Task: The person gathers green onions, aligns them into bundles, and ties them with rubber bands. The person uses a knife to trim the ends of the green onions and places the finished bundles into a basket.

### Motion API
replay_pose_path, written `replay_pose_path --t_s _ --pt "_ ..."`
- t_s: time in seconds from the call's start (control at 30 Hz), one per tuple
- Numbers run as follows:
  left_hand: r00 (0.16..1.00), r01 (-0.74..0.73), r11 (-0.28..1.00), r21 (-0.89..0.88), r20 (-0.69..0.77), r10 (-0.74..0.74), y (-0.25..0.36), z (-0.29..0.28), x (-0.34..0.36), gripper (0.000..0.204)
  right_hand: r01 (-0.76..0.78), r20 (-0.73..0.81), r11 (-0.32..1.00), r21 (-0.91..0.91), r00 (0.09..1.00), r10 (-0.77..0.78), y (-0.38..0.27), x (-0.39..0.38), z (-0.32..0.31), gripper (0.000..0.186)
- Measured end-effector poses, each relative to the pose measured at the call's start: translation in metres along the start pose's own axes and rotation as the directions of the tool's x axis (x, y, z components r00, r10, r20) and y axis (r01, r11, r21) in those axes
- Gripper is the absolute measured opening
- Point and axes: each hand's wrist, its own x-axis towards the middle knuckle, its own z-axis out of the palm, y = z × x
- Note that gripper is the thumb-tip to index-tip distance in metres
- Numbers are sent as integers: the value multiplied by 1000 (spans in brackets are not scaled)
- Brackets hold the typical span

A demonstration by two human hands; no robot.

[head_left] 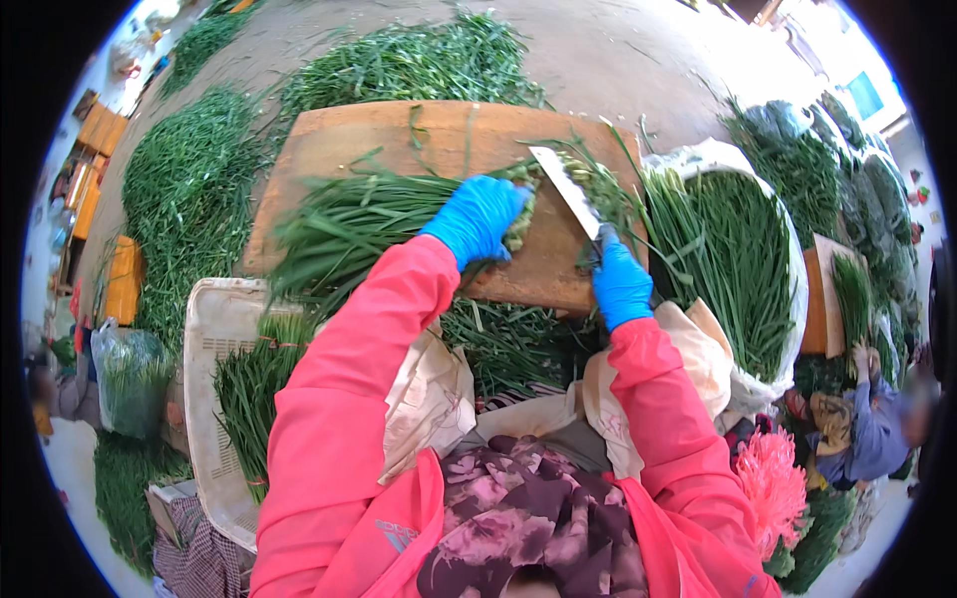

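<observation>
A bundle of long green chives (364, 214) lies across the wooden board (389, 130), its leaves spreading to the left. My left hand (478, 217), in a blue glove, is closed around the bundle close to its cut stem ends (521, 204). In my right hand (622, 284), also gloved in blue, is the handle of a knife (566, 191). Its broad blade points up and away, a little right of the stem ends and apart from them. Trimmed stem bits (595, 179) lie on the board beyond the blade.
A white-lined basket (795, 274) full of loose chives stands at the right. At the left is a cream plastic crate (204, 344) with tied bundles. Heaps of leaves (409, 65) cover the floor beyond the board. Another person (865, 419) sits at far right.
</observation>
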Motion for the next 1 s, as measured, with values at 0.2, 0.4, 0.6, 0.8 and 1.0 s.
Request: replay_pose_path --t_s 0.2,0.4,0.6,0.8,1.0 --pt "972 212 958 193 -141 -187 47 -32 -53 107 188 265 903 -386 960 -87 -19 45 -38 44" --pt "849 123 -493 -861 349 -398 123 21 -169 44 387 16 914 121 920 -391 -123 124 -60 53" --pt "517 -180 -898 -401 738 -433 94 71 -171 67 165 433 914 369 840 -327 -206 209 44 87" --pt "449 -610 -625 -486 438 -779 25 82 -159 53 377 650 883 280 602 -464 -256 117 21 105" --pt "524 -670 -647 -364 385 -760 40 76 -158 56 169 701 861 480 516 -492 -230 50 10 118"
